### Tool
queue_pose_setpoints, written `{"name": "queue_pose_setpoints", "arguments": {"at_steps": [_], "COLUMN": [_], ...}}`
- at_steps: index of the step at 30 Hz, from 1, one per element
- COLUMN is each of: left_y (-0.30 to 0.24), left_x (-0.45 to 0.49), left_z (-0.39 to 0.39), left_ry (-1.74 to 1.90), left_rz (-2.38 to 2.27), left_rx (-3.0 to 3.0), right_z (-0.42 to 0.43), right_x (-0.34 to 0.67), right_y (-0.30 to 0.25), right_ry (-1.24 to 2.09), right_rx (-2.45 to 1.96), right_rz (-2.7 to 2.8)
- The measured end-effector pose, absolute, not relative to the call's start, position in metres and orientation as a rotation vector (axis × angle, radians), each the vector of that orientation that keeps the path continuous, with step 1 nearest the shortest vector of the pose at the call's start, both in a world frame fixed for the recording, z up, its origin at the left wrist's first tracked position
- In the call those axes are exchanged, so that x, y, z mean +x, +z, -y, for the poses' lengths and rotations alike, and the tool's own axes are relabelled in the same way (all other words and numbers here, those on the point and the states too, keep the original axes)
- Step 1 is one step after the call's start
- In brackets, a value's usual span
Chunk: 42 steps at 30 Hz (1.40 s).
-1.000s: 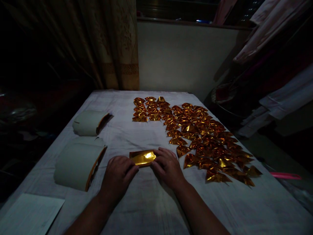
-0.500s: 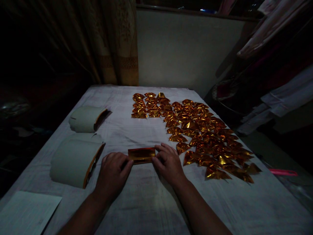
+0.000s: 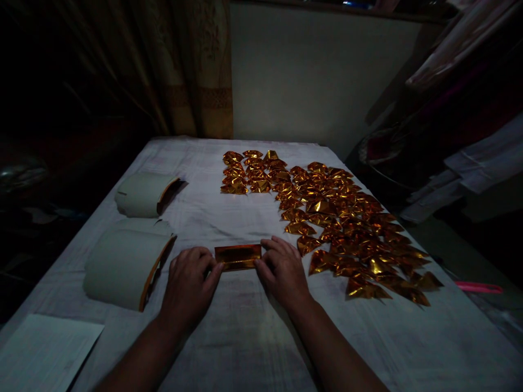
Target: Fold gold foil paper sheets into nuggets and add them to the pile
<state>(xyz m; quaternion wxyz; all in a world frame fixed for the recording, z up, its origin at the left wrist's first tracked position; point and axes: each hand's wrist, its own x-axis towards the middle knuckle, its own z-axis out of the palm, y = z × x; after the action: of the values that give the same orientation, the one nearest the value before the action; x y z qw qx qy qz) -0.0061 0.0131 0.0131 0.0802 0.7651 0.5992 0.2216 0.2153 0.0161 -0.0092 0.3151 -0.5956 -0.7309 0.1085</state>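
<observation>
A strip of shiny gold foil paper (image 3: pixel 238 257), folded lengthwise, lies on the white cloth in front of me. My left hand (image 3: pixel 191 282) pinches its left end between thumb and fingers. At the right end, the thumb and fingertips of my right hand (image 3: pixel 283 272) grip the foil too. To the right, many folded gold foil pieces (image 3: pixel 321 207) with pointed ends lie close together. On the left rest two curved stacks of pale-backed sheets, a nearer stack (image 3: pixel 126 267) and a farther stack (image 3: pixel 144 194), both with gold-orange edges.
The table (image 3: pixel 245 337) is covered with a wrinkled white cloth. A white paper sheet (image 3: pixel 44 351) lies at its near left corner. A curtain (image 3: pixel 204 71) and a pale wall (image 3: pixel 310 76) stand behind. Beyond the right edge are hanging clothes (image 3: pixel 486 152) and a pink object (image 3: pixel 478 287).
The view has shifted slightly, so most things sit a little higher in the picture. Both hands stay at the ends of the foil strip, whose inner face shows a bit flatter.
</observation>
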Motion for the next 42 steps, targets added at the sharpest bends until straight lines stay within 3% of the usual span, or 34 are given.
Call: {"name": "queue_pose_setpoints", "arguments": {"at_steps": [29, 36, 42], "left_y": [0.012, 0.015, 0.01], "left_x": [-0.001, 0.024, 0.032], "left_z": [-0.011, 0.009, 0.012], "left_ry": [0.615, 0.67, 0.607], "left_rz": [-1.878, -1.462, -1.415], "left_rx": [2.437, 2.732, 2.755], "right_z": [-0.015, -0.015, -0.016], "right_x": [0.209, 0.209, 0.21], "right_y": [-0.011, -0.01, -0.011], "right_ry": [0.241, 0.211, 0.227], "right_rx": [-1.61, -1.59, -1.586], "right_rz": [1.918, 1.922, 1.927]}}
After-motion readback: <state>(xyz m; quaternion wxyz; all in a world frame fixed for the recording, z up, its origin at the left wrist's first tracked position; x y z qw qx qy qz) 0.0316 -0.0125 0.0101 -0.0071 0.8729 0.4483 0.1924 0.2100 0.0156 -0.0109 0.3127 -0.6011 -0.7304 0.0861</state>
